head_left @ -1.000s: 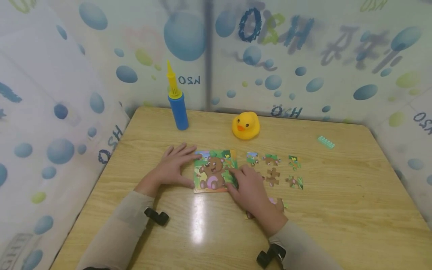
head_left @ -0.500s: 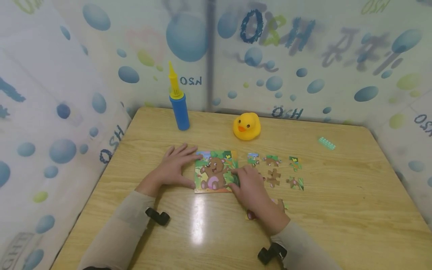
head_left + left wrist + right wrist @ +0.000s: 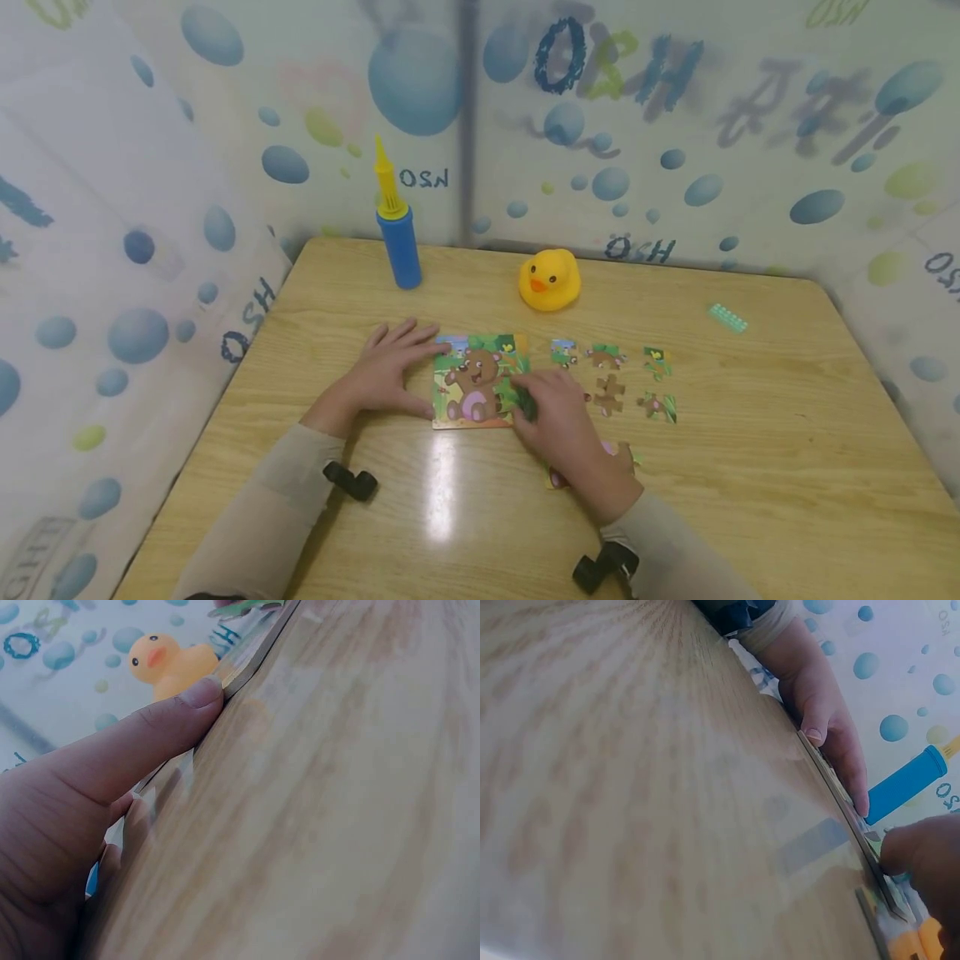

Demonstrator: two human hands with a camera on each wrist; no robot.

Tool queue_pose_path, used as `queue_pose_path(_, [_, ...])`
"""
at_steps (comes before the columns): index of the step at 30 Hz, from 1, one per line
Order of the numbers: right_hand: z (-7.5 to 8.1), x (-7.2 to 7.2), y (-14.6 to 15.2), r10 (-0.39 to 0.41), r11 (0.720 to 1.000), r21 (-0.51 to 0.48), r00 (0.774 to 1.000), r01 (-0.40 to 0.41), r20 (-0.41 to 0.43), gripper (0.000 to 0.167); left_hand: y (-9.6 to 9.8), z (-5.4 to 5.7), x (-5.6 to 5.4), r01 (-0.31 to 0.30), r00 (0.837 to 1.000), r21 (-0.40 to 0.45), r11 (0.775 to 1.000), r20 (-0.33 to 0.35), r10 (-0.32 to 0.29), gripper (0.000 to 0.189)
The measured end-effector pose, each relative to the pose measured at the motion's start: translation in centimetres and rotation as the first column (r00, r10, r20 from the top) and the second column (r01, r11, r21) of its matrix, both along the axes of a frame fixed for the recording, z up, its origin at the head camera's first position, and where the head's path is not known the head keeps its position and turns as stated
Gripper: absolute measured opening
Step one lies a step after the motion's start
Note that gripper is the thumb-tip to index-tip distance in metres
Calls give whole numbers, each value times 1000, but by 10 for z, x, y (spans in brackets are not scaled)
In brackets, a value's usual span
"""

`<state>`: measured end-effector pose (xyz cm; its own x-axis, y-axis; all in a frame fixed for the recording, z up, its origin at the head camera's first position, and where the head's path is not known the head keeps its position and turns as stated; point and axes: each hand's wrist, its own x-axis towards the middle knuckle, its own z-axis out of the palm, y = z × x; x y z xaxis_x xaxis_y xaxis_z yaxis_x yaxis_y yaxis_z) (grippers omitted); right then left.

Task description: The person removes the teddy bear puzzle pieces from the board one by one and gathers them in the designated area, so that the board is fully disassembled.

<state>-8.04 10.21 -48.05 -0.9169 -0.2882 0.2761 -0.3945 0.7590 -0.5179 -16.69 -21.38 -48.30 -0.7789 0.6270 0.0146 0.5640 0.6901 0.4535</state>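
A square bear puzzle (image 3: 474, 379) lies flat on the wooden table. My left hand (image 3: 378, 372) rests at its left side, fingers spread, with the thumb (image 3: 199, 696) against the edge in the left wrist view. Over the puzzle's right edge, my right hand (image 3: 561, 421) pinches a green puzzle piece (image 3: 527, 406) between thumb and forefinger. That green puzzle piece (image 3: 244, 607) shows raised above the board in the left wrist view. Loose pieces lie to the right, among them a brown puzzle piece (image 3: 609, 393) and a corner puzzle piece (image 3: 658, 406); my right hand partly hides others.
Behind the puzzle sit a yellow rubber duck (image 3: 551, 281) and a blue hand pump (image 3: 401, 250) standing upright. A mint toy brick (image 3: 728, 317) lies at the back right of the table (image 3: 750, 467). Patterned walls enclose the back and sides.
The right thumb and forefinger have drawn slightly rightward, and the green puzzle piece between them now looks tilted up from the board. The left hand has stayed in place.
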Motion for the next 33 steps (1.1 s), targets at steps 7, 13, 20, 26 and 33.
queue_pose_path(7, [-2,1,2,35,998,-49,997,-38,-69,51,2,5,2,4,1000,18,1000,10,-5,111])
queue_pose_path(13, [-1,2,1,35,996,-76,997,-41,-70,53,1,6,2,4,1000,16,1000,11,-5,110])
queue_pose_path(20, [-2,2,1,22,994,-106,996,-31,-86,50,1,6,3,2,1000,17,1000,6,-3,110])
queue_pose_path(26, [-4,2,2,45,997,-63,991,-54,-127,52,1,6,3,2,1000,10,1000,6,-2,110])
queue_pose_path(33, [-4,4,7,66,996,61,997,-63,-46,52,1,3,2,3,1000,14,1000,-2,-3,110])
